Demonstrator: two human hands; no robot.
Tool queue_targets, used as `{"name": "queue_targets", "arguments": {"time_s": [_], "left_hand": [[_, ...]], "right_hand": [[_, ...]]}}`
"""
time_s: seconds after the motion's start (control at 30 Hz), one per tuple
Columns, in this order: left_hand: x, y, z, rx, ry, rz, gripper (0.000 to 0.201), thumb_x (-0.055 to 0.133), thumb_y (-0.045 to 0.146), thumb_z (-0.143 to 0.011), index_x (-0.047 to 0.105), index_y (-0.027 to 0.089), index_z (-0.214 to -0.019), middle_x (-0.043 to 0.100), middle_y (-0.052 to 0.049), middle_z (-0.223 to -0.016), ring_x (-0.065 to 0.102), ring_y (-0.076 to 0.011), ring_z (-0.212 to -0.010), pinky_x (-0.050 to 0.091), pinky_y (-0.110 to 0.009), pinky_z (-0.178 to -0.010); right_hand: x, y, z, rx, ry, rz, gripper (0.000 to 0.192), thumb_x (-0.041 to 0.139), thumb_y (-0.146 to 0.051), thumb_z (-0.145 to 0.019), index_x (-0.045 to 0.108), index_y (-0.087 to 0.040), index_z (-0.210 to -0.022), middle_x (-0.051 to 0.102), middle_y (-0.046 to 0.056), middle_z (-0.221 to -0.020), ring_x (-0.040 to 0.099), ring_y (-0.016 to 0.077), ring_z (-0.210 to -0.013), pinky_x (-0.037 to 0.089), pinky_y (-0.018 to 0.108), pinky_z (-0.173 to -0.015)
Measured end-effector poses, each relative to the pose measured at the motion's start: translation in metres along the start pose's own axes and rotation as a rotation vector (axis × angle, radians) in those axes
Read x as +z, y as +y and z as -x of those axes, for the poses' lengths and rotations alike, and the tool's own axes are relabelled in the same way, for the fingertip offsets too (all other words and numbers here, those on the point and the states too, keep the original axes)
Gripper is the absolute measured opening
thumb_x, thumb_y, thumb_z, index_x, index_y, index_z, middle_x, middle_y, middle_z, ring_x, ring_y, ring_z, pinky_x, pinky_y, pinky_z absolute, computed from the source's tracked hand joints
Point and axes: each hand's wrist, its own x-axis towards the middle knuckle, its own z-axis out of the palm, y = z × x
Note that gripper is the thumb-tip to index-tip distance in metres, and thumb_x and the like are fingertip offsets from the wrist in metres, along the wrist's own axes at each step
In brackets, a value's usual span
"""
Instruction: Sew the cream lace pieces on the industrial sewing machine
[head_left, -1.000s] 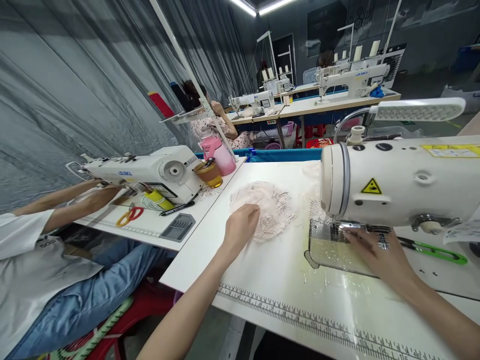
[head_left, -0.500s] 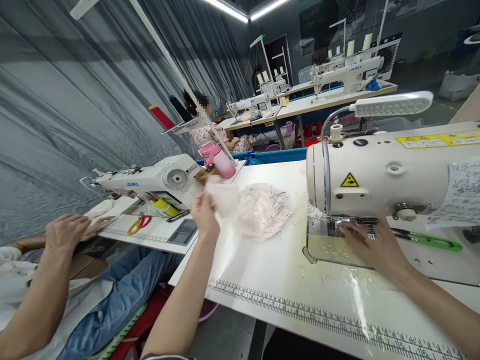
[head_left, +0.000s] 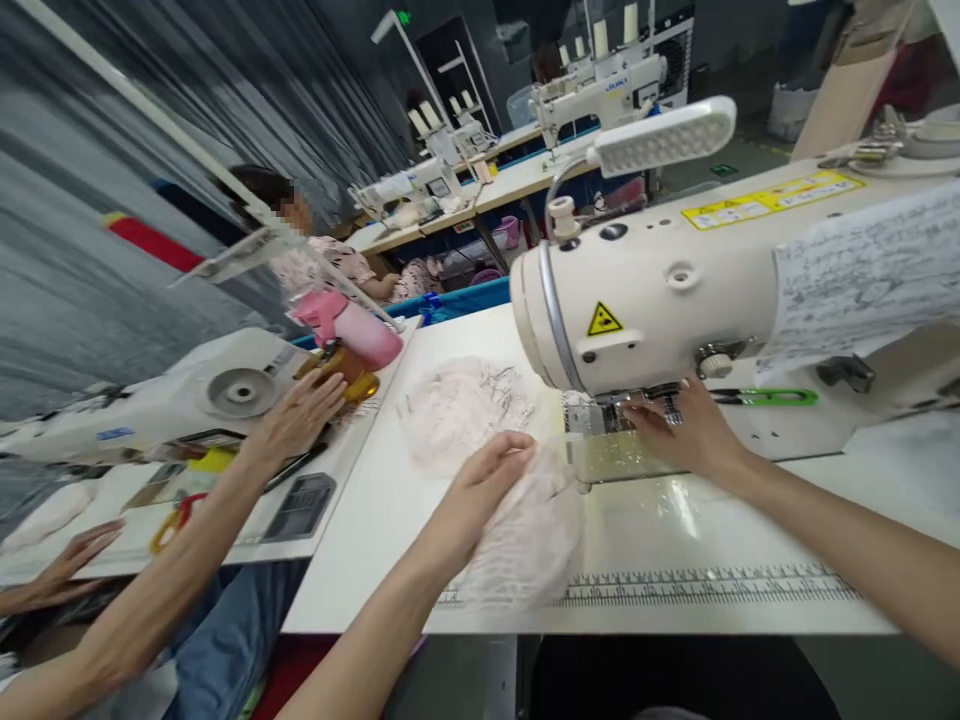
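My left hand (head_left: 491,480) is closed on a thin, pale pink fabric piece (head_left: 529,535), which hangs over the front of the table and is partly blurred. Just behind it lies a pile of similar pale pieces (head_left: 461,410) with frayed, dark-threaded edges. At the white sewing machine (head_left: 637,300), my right hand (head_left: 697,430) has its fingers stretched out beside the presser foot (head_left: 664,400). Some fingertips are hidden there, and I see nothing held in them. The fabric's near edge is close to the machine's bed plate (head_left: 622,455).
At left, a co-worker's hand (head_left: 296,415) reaches to an amber container (head_left: 349,375) beside a pink bottle (head_left: 360,330). Green-handled tweezers (head_left: 776,397) lie behind my right hand. A ruler strip (head_left: 675,588) runs along the front edge. A lamp (head_left: 667,135) overhangs the machine.
My left hand has brought the fabric piece rightward and down, toward the machine. My right hand stays by the presser foot. The co-worker's hand has reached the amber container. The view has shifted right.
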Motion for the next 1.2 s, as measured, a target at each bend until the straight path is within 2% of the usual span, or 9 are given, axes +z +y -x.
{"name": "queue_targets", "arguments": {"time_s": [0.07, 0.17, 0.3, 0.5, 0.6, 0.77, 0.9, 1.0, 1.2], "left_hand": [[0.023, -0.005, -0.013, 0.159, 0.03, -0.234, 0.021, 0.047, 0.036, -0.09, 0.057, 0.019, -0.098, 0.064, -0.004, -0.086, 0.06, -0.0156, -0.072, 0.046, -0.027, -0.061], [0.047, -0.013, -0.017, 0.686, 0.185, -0.64, 0.011, 0.049, 0.021, -0.089, 0.058, 0.019, -0.096, 0.067, -0.005, -0.095, 0.061, -0.0182, -0.087, 0.047, -0.032, -0.074], [0.066, -0.022, -0.001, 1.142, -0.021, -0.971, 0.023, 0.053, 0.009, -0.085, 0.059, 0.017, -0.106, 0.069, -0.005, -0.1, 0.063, -0.0182, -0.094, 0.048, -0.031, -0.08], [0.069, -0.025, -0.001, 0.85, 0.101, -1.181, 0.065, 0.052, 0.059, -0.081, 0.05, 0.015, -0.129, 0.049, -0.015, -0.136, 0.037, -0.0369, -0.131, 0.029, -0.057, -0.107], [0.061, -0.023, -0.004, 0.771, 0.231, -1.205, 0.067, 0.052, 0.061, -0.08, 0.052, 0.014, -0.127, 0.045, -0.018, -0.138, 0.031, -0.0404, -0.133, 0.022, -0.063, -0.107], [0.067, -0.023, 0.009, 0.939, 0.11, -1.106, 0.037, 0.054, 0.029, -0.087, 0.054, 0.013, -0.12, 0.063, -0.013, -0.116, 0.06, -0.0267, -0.106, 0.052, -0.039, -0.085], [0.078, -0.027, 0.022, 0.881, -0.003, -1.038, 0.038, 0.052, 0.039, -0.087, 0.056, 0.009, -0.11, 0.064, -0.016, -0.112, 0.06, -0.0289, -0.105, 0.055, -0.038, -0.08], [0.076, -0.032, 0.026, 0.879, 0.0, -0.951, 0.016, 0.048, 0.02, -0.09, 0.057, 0.013, -0.101, 0.065, -0.011, -0.109, 0.059, -0.0252, -0.108, 0.053, -0.035, -0.085], [0.05, -0.024, 0.026, 0.416, -0.072, -0.434, 0.027, 0.03, 0.025, -0.096, 0.053, 0.018, -0.082, 0.062, -0.003, -0.077, 0.059, -0.0139, -0.069, 0.049, -0.025, -0.059]], "right_hand": [[0.0, 0.001, 0.0, 0.013, -0.013, 0.043, 0.03, 0.048, -0.03, -0.087, 0.06, -0.019, -0.063, 0.061, 0.004, -0.064, 0.059, 0.0215, -0.079, 0.039, 0.044, -0.095], [0.0, 0.002, 0.0, -0.001, 0.011, 0.089, 0.022, 0.047, -0.017, -0.08, 0.056, -0.019, -0.06, 0.06, 0.004, -0.066, 0.057, 0.0204, -0.076, 0.039, 0.04, -0.093], [-0.001, 0.003, 0.0, -0.045, -0.013, 0.044, 0.02, 0.044, -0.006, -0.071, 0.06, -0.018, -0.072, 0.064, 0.003, -0.077, 0.057, 0.0186, -0.079, 0.036, 0.037, -0.095], [-0.002, 0.003, -0.001, -0.045, -0.015, -0.013, 0.033, 0.043, -0.005, -0.068, 0.064, -0.019, -0.089, 0.066, 0.001, -0.082, 0.057, 0.0182, -0.081, 0.036, 0.036, -0.094], [-0.003, 0.002, -0.001, -0.031, -0.021, -0.013, 0.035, 0.042, -0.005, -0.071, 0.065, -0.02, -0.093, 0.065, 0.001, -0.082, 0.057, 0.018, -0.081, 0.037, 0.035, -0.092], [-0.012, -0.005, -0.003, 0.004, -0.106, -0.069, 0.018, 0.048, -0.022, -0.085, 0.065, -0.021, -0.089, 0.068, 0.0, -0.087, 0.058, 0.0172, -0.086, 0.033, 0.035, -0.097], [-0.017, -0.012, 0.001, -0.106, -0.264, -0.084, 0.03, 0.059, -0.049, -0.081, 0.061, -0.022, -0.093, 0.065, -0.001, -0.099, 0.058, 0.018, -0.09, 0.03, 0.038, -0.099], [-0.014, -0.014, 0.007, -0.183, -0.355, -0.056, 0.02, 0.046, -0.039, -0.091, 0.057, -0.022, -0.089, 0.063, -0.002, -0.101, 0.057, 0.0161, -0.083, 0.032, 0.039, -0.093], [-0.01, -0.015, 0.007, -0.047, -0.334, -0.214, 0.026, 0.03, -0.032, -0.098, 0.053, -0.024, -0.09, 0.064, -0.004, -0.085, 0.057, 0.0138, -0.073, 0.04, 0.031, -0.077]]}}
